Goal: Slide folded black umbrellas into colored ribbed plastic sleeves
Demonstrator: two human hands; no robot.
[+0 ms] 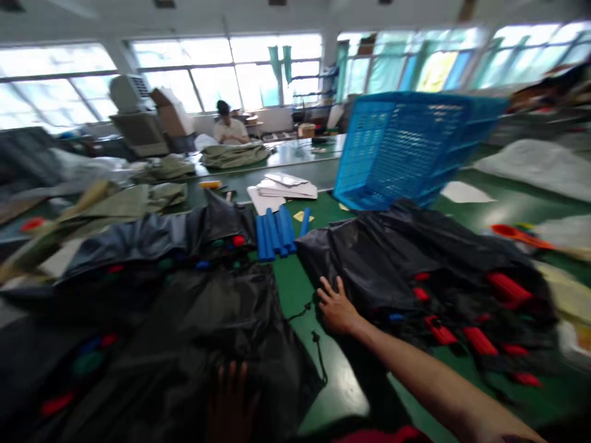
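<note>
Left hand [231,394] lay on a black nylon sheet [217,320]. The hand was dim and blurred; its grip appeared open, fingers extended, with nothing visibly held. Right hand [337,304] rested on the green worktop [341,394], grip open, fingers spread, just beside a second black nylon sheet [369,258] carrying red strips [503,289]. A thin black cord [319,357] lay on the worktop between the two sheets, near the right hand. Blue foam tubes [274,234] lay side by side beyond the sheets, near a stack of white paper [281,187]. A blue plastic crate [406,147] stood tilted past the right-hand sheet. Farther back, a co-worker [229,123] sat at the worktop's far end behind olive fabric [235,155].
</note>
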